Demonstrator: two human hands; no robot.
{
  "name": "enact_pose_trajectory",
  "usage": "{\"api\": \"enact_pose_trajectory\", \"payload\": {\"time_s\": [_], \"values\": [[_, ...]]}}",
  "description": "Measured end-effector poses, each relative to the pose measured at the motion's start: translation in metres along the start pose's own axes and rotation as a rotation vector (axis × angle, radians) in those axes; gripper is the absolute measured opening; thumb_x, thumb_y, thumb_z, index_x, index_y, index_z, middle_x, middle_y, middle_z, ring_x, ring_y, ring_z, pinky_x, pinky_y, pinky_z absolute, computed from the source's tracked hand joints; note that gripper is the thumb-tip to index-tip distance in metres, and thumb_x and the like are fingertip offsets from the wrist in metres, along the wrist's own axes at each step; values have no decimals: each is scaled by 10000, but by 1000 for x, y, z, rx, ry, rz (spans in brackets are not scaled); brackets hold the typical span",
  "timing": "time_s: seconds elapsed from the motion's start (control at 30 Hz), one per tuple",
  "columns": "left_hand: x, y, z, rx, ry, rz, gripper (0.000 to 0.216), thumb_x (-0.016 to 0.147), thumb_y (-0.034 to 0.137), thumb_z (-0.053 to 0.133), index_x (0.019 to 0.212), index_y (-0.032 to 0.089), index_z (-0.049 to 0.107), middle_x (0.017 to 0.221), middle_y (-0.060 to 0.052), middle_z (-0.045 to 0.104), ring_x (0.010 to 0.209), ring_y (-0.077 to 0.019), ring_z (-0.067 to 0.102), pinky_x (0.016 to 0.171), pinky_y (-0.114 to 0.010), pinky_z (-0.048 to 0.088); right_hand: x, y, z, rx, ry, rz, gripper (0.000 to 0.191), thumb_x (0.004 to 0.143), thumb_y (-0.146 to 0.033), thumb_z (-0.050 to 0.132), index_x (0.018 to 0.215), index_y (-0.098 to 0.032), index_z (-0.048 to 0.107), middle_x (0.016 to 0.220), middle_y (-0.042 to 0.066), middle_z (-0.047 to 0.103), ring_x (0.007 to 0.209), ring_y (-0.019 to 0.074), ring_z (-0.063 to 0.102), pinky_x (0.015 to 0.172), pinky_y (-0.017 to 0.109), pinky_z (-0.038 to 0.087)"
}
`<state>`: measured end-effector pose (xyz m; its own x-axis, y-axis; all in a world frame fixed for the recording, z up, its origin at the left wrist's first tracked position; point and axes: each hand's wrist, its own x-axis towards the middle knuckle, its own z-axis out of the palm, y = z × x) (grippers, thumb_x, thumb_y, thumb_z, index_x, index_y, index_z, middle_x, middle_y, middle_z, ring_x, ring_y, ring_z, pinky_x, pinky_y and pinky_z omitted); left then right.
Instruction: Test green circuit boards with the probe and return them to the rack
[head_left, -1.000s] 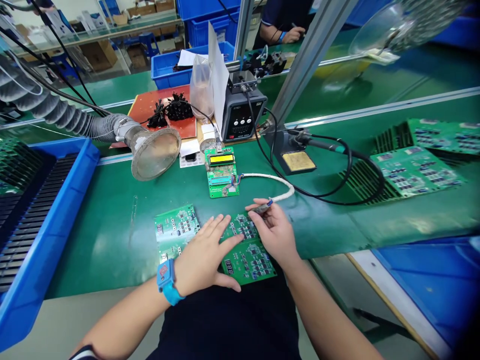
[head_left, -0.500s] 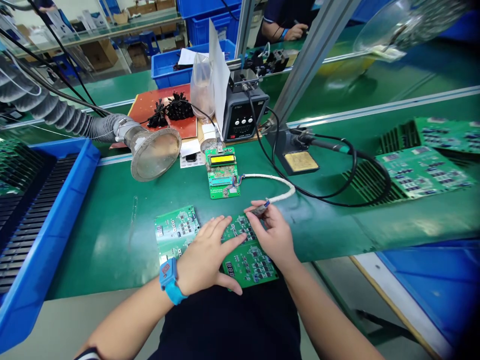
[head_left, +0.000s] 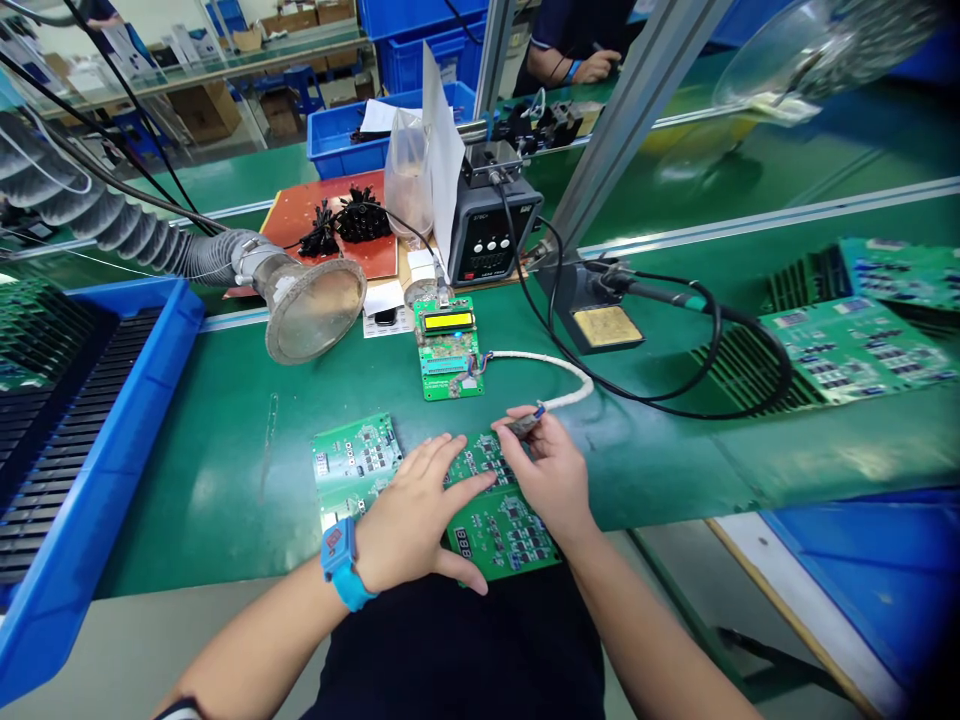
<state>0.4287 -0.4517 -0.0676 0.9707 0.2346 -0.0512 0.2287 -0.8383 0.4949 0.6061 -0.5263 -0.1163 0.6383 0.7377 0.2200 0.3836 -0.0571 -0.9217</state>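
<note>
My left hand [head_left: 420,520] lies with fingers spread over a green circuit board [head_left: 495,535], which has a three-digit display at its lower left. My right hand [head_left: 551,470] pinches a small probe connector [head_left: 527,422] at the board's upper right edge; whether its tip touches the board is hidden by my fingers. A white sleeved cable [head_left: 577,382] runs from the connector to a programmer board [head_left: 450,350] with a lit yellow screen. Another circuit board [head_left: 352,460] lies to the left, partly under my left hand.
A blue bin [head_left: 112,480] of racked boards stands at left, below a fume extraction hood [head_left: 315,310]. Behind are a soldering station [head_left: 495,235] and an iron in its stand [head_left: 600,325]. Stacked boards [head_left: 855,345] lie at right. Another person's hand [head_left: 596,67] shows across the bench.
The view has shifted slightly. Both hands stay on the same board with almost the same pose. A small blue light now shows on the programmer board below its screen.
</note>
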Motion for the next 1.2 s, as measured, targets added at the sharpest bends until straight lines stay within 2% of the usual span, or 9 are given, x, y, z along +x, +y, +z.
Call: {"api": "enact_pose_trajectory", "payload": {"time_s": [0.3,0.73,0.93,1.03,1.2], "values": [[1,2,-3,-5,9,-17,995,552,661,807,1355,177,472,1501,-234,291,1392,-428,249,1100,-607,262,-2,2,-5,103,-58,9,193,887,-339,577,1040,-221,571,914,54,705,859,197,676,836,351,527],[-1,0,-1,-13,-11,-13,981,566,646,805,1344,155,463,1523,-216,271,1424,-395,179,1130,-596,227,-6,3,-3,53,-60,-32,194,896,-358,562,1038,-226,561,933,63,699,880,208,672,852,366,523],[-3,1,1,-3,9,-6,1111,547,645,809,1409,118,348,1513,-235,281,1431,-358,178,1154,-555,202,-6,0,-4,27,-50,-52,173,893,-326,567,1035,-227,559,925,55,699,874,204,670,838,361,520],[-4,4,0,21,1,6,1033,553,641,799,1381,159,411,1519,-236,265,1431,-373,163,1145,-576,199,-6,1,-4,30,-55,-51,174,897,-319,564,1044,-226,555,926,55,697,870,199,668,831,357,520],[-2,10,-4,81,-38,35,777,620,584,784,1311,321,547,1544,-201,207,1403,-481,69,1083,-694,154,-6,1,-4,30,-56,-57,171,898,-319,562,1041,-224,556,926,57,697,871,201,669,832,354,520]]}}
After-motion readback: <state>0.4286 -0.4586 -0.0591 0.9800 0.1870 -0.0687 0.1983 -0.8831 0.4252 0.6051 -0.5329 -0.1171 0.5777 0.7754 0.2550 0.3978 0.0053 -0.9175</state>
